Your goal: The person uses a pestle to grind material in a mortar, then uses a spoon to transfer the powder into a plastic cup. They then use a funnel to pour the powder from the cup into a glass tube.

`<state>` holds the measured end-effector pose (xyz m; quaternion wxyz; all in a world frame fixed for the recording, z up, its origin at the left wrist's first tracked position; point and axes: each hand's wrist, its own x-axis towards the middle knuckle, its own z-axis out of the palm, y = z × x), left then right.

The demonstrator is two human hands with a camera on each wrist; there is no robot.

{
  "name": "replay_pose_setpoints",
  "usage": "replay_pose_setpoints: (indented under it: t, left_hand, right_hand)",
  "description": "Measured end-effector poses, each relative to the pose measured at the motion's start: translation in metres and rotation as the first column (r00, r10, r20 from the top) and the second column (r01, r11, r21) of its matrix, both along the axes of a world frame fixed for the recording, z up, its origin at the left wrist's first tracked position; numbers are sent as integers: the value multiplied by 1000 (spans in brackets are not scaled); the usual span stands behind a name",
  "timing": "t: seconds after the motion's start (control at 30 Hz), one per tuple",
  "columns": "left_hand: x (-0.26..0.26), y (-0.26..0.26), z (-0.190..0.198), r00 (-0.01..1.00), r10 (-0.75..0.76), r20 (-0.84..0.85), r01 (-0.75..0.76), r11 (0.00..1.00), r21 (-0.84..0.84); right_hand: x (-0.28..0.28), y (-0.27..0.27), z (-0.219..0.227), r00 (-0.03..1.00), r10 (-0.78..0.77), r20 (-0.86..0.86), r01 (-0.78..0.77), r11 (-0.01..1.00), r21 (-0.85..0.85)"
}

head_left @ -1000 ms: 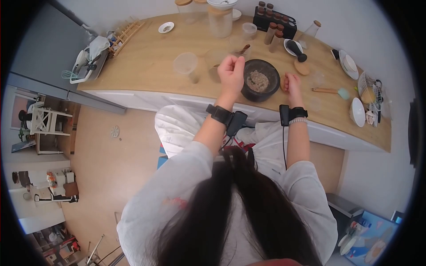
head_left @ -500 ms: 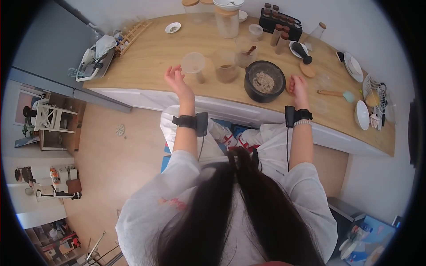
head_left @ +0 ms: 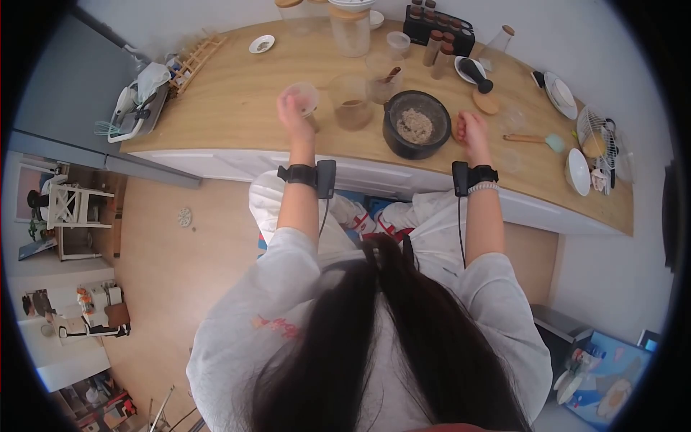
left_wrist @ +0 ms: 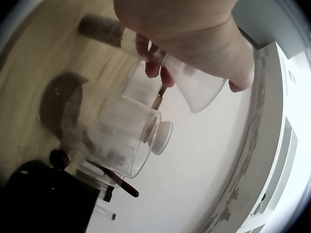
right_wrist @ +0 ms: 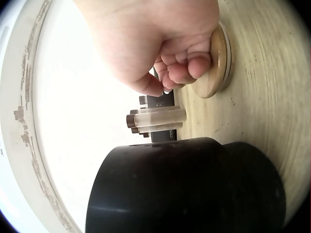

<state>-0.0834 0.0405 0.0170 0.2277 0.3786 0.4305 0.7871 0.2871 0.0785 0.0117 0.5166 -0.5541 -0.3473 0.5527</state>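
Observation:
My left hand (head_left: 295, 121) is at the clear plastic funnel (left_wrist: 197, 90), its fingers curled round the funnel's narrow neck in the left wrist view. The funnel's stem points into a slim glass bottle (left_wrist: 102, 31) with dark powder in its bottom. To the right stands a glass beaker (head_left: 351, 108) with brown powder, also seen close in the left wrist view. My right hand (head_left: 472, 133) holds nothing; its fingers are loosely curled beside a black mortar (right_wrist: 180, 189) and a round wooden lid (right_wrist: 221, 63). Coarse grey-brown ground stuff (head_left: 415, 127) lies in the mortar.
Behind the mortar stand a second beaker (head_left: 385, 83) with a wooden spoon, spice tubes (head_left: 437, 54) and a black rack (head_left: 450, 36). A black pestle (head_left: 473, 74) lies on a white dish. Right of my right hand are a spatula (head_left: 533, 139) and a white bowl (head_left: 577, 173).
My left hand has moved left from beside the mortar, opened on the way, and come to the funnel. The right hand has stayed beside the mortar. The head view has shifted slightly.

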Motion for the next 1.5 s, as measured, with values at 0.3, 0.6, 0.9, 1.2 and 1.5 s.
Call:
replay_pose_setpoints:
  t: [0.3, 0.6, 0.9, 1.2, 1.5]
  left_hand:
    - [13, -1, -13, 977, -169, 132, 170, 985, 1]
    - [39, -13, -17, 954, -272, 128, 275, 961, -10]
    - [40, -10, -23, 957, -270, 105, 264, 962, 69]
    - [46, -32, -13, 968, -176, -179, 187, 981, 45]
    - [49, -35, -19, 963, -260, -74, 266, 959, 94]
  right_hand:
    - [-1, -1, 0, 1000, -3, 16, 3, 1000, 22]
    - [-1, -2, -1, 1000, -6, 26, 5, 999, 34]
    - [-1, -3, -2, 999, -25, -22, 26, 997, 68]
    - [-13, 6, 41, 987, 68, 146, -93, 981, 168]
    - [-107, 12, 122, 755, 330, 567, -460, 883, 99]
